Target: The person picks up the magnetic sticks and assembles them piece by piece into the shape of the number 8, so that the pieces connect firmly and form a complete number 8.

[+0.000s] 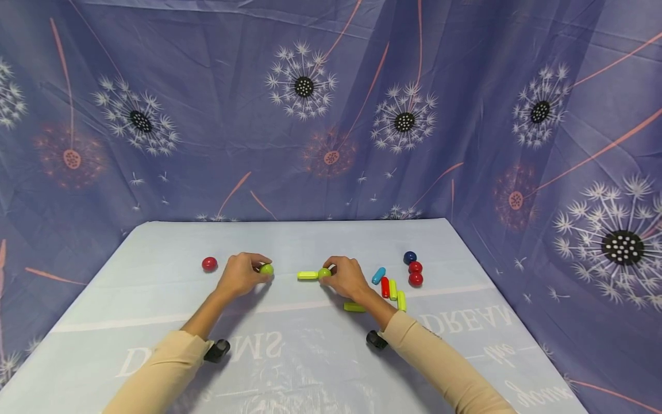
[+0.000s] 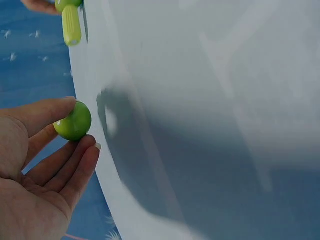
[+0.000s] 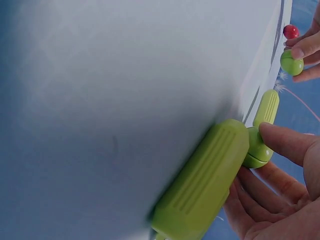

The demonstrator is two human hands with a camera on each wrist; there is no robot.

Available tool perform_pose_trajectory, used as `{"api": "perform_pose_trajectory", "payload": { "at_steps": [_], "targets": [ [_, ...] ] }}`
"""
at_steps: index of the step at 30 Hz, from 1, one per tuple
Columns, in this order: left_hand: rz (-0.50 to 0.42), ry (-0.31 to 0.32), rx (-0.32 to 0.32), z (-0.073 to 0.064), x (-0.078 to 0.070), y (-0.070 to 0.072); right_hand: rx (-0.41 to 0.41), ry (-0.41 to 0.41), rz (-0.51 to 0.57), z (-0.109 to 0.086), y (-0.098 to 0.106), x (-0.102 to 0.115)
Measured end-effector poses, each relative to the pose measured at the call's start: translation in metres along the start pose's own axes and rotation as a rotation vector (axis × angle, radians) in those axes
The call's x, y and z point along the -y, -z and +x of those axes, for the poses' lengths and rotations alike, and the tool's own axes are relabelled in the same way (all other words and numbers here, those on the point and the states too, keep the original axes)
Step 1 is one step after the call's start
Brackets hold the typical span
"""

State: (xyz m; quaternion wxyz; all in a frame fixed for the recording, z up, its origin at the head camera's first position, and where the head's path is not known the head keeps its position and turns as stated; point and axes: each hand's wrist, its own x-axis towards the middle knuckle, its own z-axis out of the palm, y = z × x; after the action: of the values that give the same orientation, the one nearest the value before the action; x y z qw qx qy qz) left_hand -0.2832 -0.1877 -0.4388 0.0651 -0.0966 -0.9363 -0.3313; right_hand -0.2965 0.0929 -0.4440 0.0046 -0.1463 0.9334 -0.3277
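Observation:
Over the left part of the table, my left hand (image 1: 242, 272) pinches a green ball (image 2: 75, 121) between thumb and fingertips. My right hand (image 1: 345, 278) holds a second green ball (image 1: 324, 273) the same way. A ribbed yellow-green stick (image 1: 307, 275) extends left from that ball, pointing towards the left hand; ball and stick touch, but I cannot tell whether they are fixed together. Another yellow-green stick (image 3: 200, 182) looms large in the right wrist view, lying near the right hand. To the left of my left hand sits a red ball (image 1: 209, 264).
Right of my right hand lie a blue stick (image 1: 378, 276), a red stick (image 1: 385, 287) and two yellow-green sticks (image 1: 393, 290). Beyond them, a dark blue ball (image 1: 410, 257) and two red balls (image 1: 415, 279) form a row. A patterned cloth (image 1: 217, 115) hangs behind the table.

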Motion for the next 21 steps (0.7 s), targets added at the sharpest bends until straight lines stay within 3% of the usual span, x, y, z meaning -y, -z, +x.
{"api": "perform_pose_trajectory", "payload": {
  "at_steps": [7, 21],
  "targets": [
    [-0.014, 0.01, 0.049, 0.001, -0.014, -0.01, 0.003, 0.005, 0.002, 0.0, -0.001, 0.0],
    [-0.026, -0.007, 0.073, 0.003, -0.028, -0.026, 0.007, -0.003, -0.001, 0.001, -0.002, -0.001]
  ]
}}
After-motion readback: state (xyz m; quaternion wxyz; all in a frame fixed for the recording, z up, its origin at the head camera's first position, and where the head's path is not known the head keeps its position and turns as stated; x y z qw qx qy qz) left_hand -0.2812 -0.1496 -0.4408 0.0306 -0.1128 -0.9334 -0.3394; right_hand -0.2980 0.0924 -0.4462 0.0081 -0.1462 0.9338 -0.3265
